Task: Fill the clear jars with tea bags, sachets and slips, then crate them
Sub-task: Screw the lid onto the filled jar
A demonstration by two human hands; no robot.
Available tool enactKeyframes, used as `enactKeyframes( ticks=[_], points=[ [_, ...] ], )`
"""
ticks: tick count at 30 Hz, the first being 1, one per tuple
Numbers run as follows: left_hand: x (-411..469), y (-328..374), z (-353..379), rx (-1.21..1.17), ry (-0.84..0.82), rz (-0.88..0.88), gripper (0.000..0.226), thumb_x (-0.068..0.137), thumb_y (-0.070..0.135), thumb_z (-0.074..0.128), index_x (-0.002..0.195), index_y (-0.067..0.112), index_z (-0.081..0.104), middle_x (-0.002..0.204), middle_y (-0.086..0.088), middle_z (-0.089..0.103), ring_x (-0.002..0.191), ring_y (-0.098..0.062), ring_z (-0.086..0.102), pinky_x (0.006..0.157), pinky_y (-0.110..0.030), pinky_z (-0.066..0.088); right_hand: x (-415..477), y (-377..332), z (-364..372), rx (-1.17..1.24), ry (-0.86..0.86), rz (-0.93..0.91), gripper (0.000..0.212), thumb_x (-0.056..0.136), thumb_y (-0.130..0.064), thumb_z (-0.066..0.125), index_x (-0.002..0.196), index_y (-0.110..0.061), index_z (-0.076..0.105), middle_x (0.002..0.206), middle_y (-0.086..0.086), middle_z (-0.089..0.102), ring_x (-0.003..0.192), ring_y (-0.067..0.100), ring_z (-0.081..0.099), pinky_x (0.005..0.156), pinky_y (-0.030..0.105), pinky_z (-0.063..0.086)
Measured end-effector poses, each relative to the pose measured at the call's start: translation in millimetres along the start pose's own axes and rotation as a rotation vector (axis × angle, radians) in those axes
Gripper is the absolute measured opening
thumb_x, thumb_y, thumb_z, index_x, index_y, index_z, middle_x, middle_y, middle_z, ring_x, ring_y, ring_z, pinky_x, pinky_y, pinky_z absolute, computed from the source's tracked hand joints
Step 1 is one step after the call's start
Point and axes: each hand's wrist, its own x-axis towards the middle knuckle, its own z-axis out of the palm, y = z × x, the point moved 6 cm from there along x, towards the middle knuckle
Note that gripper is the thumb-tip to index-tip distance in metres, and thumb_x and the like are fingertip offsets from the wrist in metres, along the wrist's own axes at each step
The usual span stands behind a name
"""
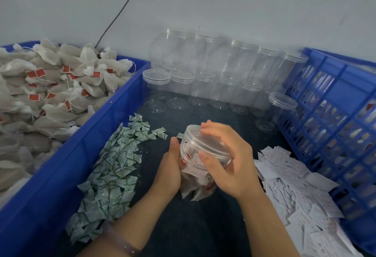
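One jar [195, 177] is in hand, packed with tea bags and with a slip showing against its wall. I judge this to be the capping step. My left hand [171, 167] wraps the jar's side, thumb up by the rim. My right hand [230, 165] arches over the clear lid [203, 142], with fingertips on its far edge and thumb on its near edge. The jar tilts toward me over the middle of the bench [203, 226], between the two loose piles. I cannot tell whether its base touches the bench, nor whether the threads have caught.

Next I would turn the lid until it seats square while the left hand keeps the body from spinning. Then I would carry the jar to the latticed blue crate [335, 104] along the right edge, where filled jars show through the slots.

By count:
- **Jars:** one in hand. About eleven empty jars [203, 69] stand capped along the far edge in two tiers, and overlapping clear plastic makes that number unsure.
- **Containers:** one crate, and one solid blue bin [114, 114] along the left edge.
- **Loose stock, too many to count:** the tea bags [50, 85] heaped in the bin, the green-printed sachets [114, 165] beside it, and the white slips [295, 191] against the crate.
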Motion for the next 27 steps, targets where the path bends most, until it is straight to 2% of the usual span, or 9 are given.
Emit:
enactKeyframes(
  ticks=[2, 4, 6, 10, 15, 21, 24, 27],
  points=[
    [2, -3, -1, -0.02, -0.003, 0.004, 0.063, 0.09, 0.068, 0.021, 0.08, 0.039, 0.076, 0.089, -0.001, 0.076, 0.089, -0.015, 0.071, 0.091, -0.042, 0.051, -2, -2, 1, 0.013, -0.037, -0.023, 0.049, 0.083, -0.034, 0.063, 0.12, -0.001, 0.063, 0.124, 0.011, 0.063, 0.12, 0.021, 0.058, 0.099, 0.037, 0.048],
    [4, -7, -2, -0.046, 0.004, -0.004, 0.063, 0.083, 0.073, 0.026, 0.08, 0.036, 0.077, 0.088, -0.003, 0.076, 0.088, -0.016, 0.071, 0.088, -0.04, 0.052, -4, -5, 4, -0.016, -0.056, -0.059, 0.054, 0.08, -0.038, 0.066, 0.122, -0.005, 0.062, 0.126, 0.011, 0.061, 0.12, 0.024, 0.058, 0.099, 0.038, 0.049],
    [5, -10, -3, -0.052, 0.011, -0.018, 0.062, 0.08, 0.074, 0.028, 0.078, 0.035, 0.077, 0.085, -0.001, 0.076, 0.084, -0.012, 0.071, 0.084, -0.037, 0.051, -5, -8, 5, -0.058, -0.025, -0.093, 0.056, 0.076, -0.042, 0.072, 0.119, -0.009, 0.063, 0.126, 0.011, 0.061, 0.118, 0.027, 0.06, 0.098, 0.041, 0.05],
    [7, -13, -5, -0.059, 0.022, -0.023, 0.06, 0.076, 0.076, 0.032, 0.074, 0.035, 0.077, 0.08, 0.001, 0.075, 0.078, -0.009, 0.071, 0.081, -0.035, 0.05, -4, -10, 8, -0.111, 0.024, -0.141, 0.056, 0.073, -0.042, 0.076, 0.113, -0.003, 0.068, 0.121, 0.015, 0.063, 0.112, 0.033, 0.061, 0.093, 0.049, 0.051],
    [5, -14, -7, -0.041, 0.078, -0.021, 0.055, 0.079, 0.071, 0.032, 0.07, 0.039, 0.076, 0.074, 0.007, 0.074, 0.072, -0.004, 0.069, 0.079, -0.035, 0.049, -4, -11, 8, -0.116, 0.048, -0.173, 0.058, 0.081, -0.055, 0.066, 0.112, -0.006, 0.067, 0.12, 0.013, 0.064, 0.111, 0.033, 0.061, 0.096, 0.047, 0.05],
    [5, -13, -7, -0.031, 0.044, -0.027, 0.058, 0.069, 0.079, 0.037, 0.073, 0.037, 0.076, 0.077, 0.005, 0.075, 0.077, -0.007, 0.07, 0.088, -0.042, 0.049, -5, -12, 8, -0.126, 0.079, -0.209, 0.049, 0.083, -0.044, 0.07, 0.109, -0.003, 0.07, 0.116, 0.013, 0.065, 0.108, 0.034, 0.062, 0.094, 0.049, 0.051],
    [7, -11, -7, -0.029, 0.02, -0.002, 0.056, 0.074, 0.076, 0.037, 0.075, 0.036, 0.076, 0.079, 0.004, 0.075, 0.079, -0.008, 0.07, 0.089, -0.042, 0.049, -5, -13, 8, -0.139, 0.078, -0.204, 0.046, 0.077, -0.036, 0.074, 0.107, -0.001, 0.071, 0.115, 0.013, 0.066, 0.106, 0.035, 0.062, 0.095, 0.048, 0.051],
    [7, -10, -7, -0.009, 0.023, -0.012, 0.053, 0.079, 0.072, 0.038, 0.074, 0.035, 0.076, 0.078, 0.004, 0.074, 0.078, -0.008, 0.069, 0.085, -0.041, 0.049, -2, -15, 5, -0.13, 0.054, -0.133, 0.044, 0.073, -0.036, 0.076, 0.103, -0.004, 0.074, 0.113, 0.007, 0.067, 0.105, 0.031, 0.064, 0.092, 0.044, 0.052]
  ],
)
